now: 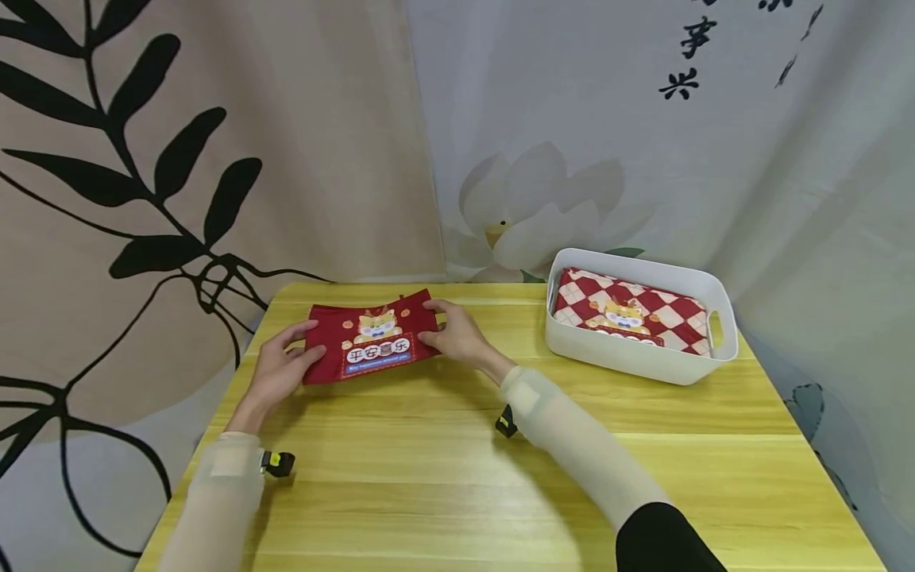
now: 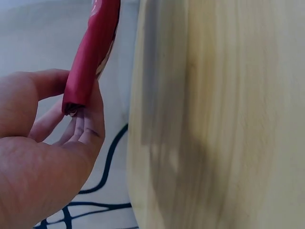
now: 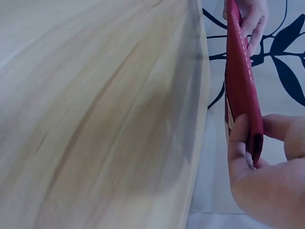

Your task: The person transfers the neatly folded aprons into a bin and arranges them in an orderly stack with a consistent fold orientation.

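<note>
A flat red folded cloth (image 1: 376, 338) with a cartoon animal and white lettering is held up over the left part of the table. My left hand (image 1: 281, 367) pinches its left end, thumb on the printed face and fingers behind. At the opposite end my right hand (image 1: 461, 338) grips the edge the same way. Seen edge-on in the left wrist view, the red cloth (image 2: 88, 62) shows folded layers between thumb and fingers. In the right wrist view the red cloth (image 3: 242, 81) stretches between both hands, with a paler patterned layer at its back.
A white plastic basket (image 1: 615, 361) stands at the right back of the wooden table (image 1: 400, 492). Inside it lies a red-and-cream checked cloth (image 1: 632, 311) with a similar cartoon print. A printed curtain (image 1: 343, 143) hangs right behind the table's back edge.
</note>
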{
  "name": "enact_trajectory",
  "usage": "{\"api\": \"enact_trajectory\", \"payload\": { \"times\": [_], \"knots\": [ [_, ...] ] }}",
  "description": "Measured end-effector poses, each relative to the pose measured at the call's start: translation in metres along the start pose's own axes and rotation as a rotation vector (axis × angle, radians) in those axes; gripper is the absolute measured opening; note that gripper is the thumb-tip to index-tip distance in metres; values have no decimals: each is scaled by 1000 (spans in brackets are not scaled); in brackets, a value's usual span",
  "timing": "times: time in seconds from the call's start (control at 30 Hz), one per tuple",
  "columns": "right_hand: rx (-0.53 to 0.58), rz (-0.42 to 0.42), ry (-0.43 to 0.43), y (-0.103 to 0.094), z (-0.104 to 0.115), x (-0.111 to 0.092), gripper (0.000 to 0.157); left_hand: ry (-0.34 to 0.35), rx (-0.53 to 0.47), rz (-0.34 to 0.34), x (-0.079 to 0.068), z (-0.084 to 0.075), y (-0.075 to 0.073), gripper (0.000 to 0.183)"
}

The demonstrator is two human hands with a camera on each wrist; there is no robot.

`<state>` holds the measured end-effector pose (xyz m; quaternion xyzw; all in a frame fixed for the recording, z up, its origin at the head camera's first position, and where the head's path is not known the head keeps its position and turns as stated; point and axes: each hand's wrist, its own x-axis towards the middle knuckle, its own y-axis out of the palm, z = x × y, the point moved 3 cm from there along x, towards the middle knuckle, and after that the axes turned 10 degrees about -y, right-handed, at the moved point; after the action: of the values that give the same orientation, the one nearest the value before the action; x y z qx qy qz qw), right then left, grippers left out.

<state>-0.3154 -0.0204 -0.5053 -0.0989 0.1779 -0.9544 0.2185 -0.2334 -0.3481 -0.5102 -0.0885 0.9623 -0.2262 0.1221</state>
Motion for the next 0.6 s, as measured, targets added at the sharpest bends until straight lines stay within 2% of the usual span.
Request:
{"api": "enact_trajectory", "payload": {
  "times": [0.23,0.6],
  "knots": [
    [36,-40,-18,-15,6,-9,67,58,6,-15,-2,-15,6,59],
    [62,-86,-36,-37,13,-21,66,110,-75,25,-5,-34,19,59]
  ]
}}
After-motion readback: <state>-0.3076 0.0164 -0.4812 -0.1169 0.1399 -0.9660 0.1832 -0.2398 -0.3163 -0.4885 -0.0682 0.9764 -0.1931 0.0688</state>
